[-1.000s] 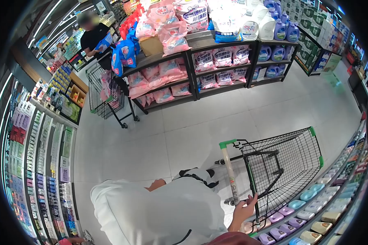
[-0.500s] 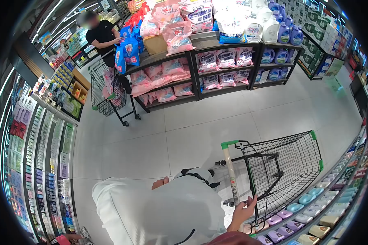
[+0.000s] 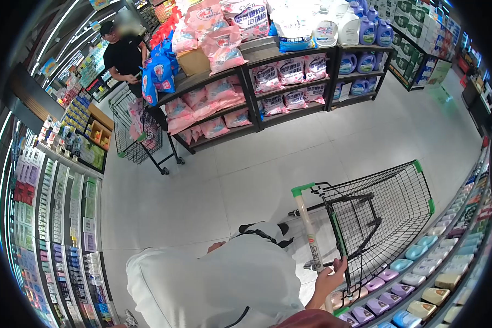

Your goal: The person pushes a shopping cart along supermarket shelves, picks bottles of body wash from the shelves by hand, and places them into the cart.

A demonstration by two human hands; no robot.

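My right hand is closed around the near end of the pale handlebar of a shopping cart. Green caps mark the cart's corners, and its black wire basket points away to the right, with nothing visible inside it. Only a few fingertips of my left hand show past the front of my white shirt; the rest is hidden behind it, so its grip is unclear.
Bottles line the curved shelf beside the cart. Ahead, a dark rack carries pink detergent bags and purple jugs. A person in black stands by another cart. Product shelves run along the left.
My view has shifted slightly. The person in black has drawn their hands back from the blue bags. My right hand stays on the handlebar, with the cart nearly in the same place.
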